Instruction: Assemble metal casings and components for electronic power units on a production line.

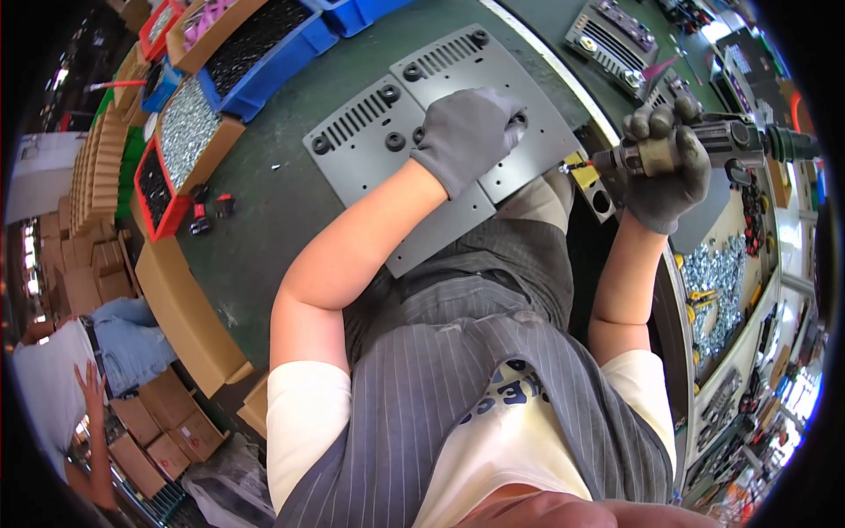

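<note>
Two grey slotted metal plates lie side by side at the bench edge, overlapping my lap. Black round rubber feet sit on them, several in all. My left hand, in a grey glove, is closed over the right plate. Its thumb and fingertips press round a black rubber foot. My right hand, also gloved, wraps round a power screwdriver held to the right of the plates. The tool lies sideways, its bit pointing left toward the right plate's edge and apart from the foot.
Blue bins of black parts, a cardboard box of screws and a red bin line the left. Silver hardware lies in a tray at right. Metal fixtures stand at the back. Another person stands at far left.
</note>
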The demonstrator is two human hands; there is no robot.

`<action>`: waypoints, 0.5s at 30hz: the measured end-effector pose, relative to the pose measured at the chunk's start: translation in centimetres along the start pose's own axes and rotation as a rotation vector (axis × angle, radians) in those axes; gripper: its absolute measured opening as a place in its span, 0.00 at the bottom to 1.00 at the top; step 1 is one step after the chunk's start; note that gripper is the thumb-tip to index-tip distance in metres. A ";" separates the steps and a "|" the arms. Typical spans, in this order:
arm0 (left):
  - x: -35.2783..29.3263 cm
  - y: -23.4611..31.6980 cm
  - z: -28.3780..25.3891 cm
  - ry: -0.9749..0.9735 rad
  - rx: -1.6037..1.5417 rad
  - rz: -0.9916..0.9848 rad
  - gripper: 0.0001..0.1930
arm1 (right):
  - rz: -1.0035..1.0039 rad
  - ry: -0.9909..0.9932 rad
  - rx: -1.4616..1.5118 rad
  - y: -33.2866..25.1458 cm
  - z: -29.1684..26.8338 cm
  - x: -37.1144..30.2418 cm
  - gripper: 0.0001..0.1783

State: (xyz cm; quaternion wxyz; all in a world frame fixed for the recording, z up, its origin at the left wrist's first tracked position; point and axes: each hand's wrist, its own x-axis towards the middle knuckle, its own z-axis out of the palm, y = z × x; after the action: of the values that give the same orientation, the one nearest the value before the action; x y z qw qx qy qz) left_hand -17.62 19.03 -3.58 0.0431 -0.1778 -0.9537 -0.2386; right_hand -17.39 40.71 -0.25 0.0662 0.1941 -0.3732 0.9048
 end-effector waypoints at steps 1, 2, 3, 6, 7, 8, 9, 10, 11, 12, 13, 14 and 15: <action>0.4 0.7 0.2 -0.008 -0.008 0.013 0.15 | -0.008 0.011 -0.011 -0.3 -0.5 0.2 0.20; 0.8 1.4 0.4 -0.030 -0.101 0.029 0.15 | -0.041 0.037 -0.077 -0.5 -0.8 0.3 0.19; 1.2 2.1 0.7 -0.049 -0.192 0.040 0.15 | -0.072 0.056 -0.141 -0.7 -1.1 0.6 0.19; 2.1 3.0 2.6 -0.092 -0.232 0.058 0.15 | -0.123 0.093 -0.225 -0.3 -1.8 1.5 0.19; 2.2 3.0 3.1 -0.089 -0.203 0.070 0.15 | -0.136 0.100 -0.258 0.1 -2.0 1.8 0.19; 2.2 3.1 3.5 -0.088 -0.179 0.054 0.15 | -0.143 0.088 -0.317 0.5 -1.9 2.0 0.20; 2.2 3.3 3.6 -0.095 -0.182 0.063 0.15 | -0.120 0.078 -0.325 0.6 -1.7 1.9 0.19; 2.2 3.3 3.6 -0.080 -0.205 0.069 0.15 | -0.124 0.078 -0.344 1.0 -1.7 2.1 0.18; 2.2 3.3 3.7 -0.064 -0.228 0.073 0.14 | -0.126 0.077 -0.363 1.4 -1.6 2.3 0.17; 2.2 3.4 3.8 -0.067 -0.228 0.073 0.14 | -0.063 0.081 -0.433 1.6 -1.2 2.1 0.20; 2.2 3.5 3.8 -0.068 -0.229 0.064 0.14 | -0.020 0.089 -0.461 2.1 -1.2 2.2 0.20; 2.3 3.5 3.8 -0.068 -0.231 0.054 0.14 | 0.015 0.095 -0.494 2.3 -1.1 2.5 0.20; 2.3 3.5 3.7 -0.070 -0.232 0.051 0.14 | 0.053 0.101 -0.527 2.5 -1.0 2.7 0.20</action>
State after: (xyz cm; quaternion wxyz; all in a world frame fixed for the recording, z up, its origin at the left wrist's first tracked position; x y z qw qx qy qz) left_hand -18.50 24.41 -4.91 -0.0053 -0.2139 -0.9159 -0.3396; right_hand -20.81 39.59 -1.41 0.1093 0.1150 -0.5972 0.7863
